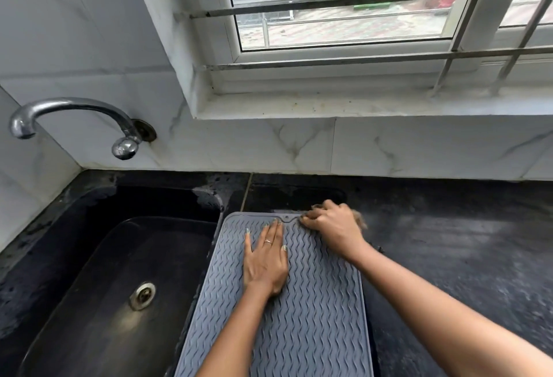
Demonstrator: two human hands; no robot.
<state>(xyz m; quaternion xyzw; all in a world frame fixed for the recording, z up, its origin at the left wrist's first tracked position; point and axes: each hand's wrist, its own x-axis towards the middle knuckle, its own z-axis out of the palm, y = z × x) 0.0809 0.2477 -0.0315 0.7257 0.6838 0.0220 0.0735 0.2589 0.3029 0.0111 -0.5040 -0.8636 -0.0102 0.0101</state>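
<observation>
Two grips are on the job, both mine, and both on the grey ribbed mat. Nearest me, the mat lies flat on the dark desk, running lengthwise away from me. Its left edge follows the rim of the sink; whether it overhangs the basin I cannot tell. My left grip is released, with palm and straight fingers pressing down on the ribs in the far half of the mat. Further out, my right grip is clenched at the mat's far rim, just right of the small hanging tab. Its fingertips curl onto the edge and look to pinch it, though blur there hides the exact hold.

Judgement: the step in hand is laying and squaring the mat beside the sink, one grip pinning and the other tugging the far edge true. The next move calls for a short pull along that rim with the left grip holding firm. A careless tug could buckle the soft sheet or slide it toward the basin.

Beyond the mat are the drain in the sink, the chrome tap on the tiled wall, and the barred window above.
</observation>
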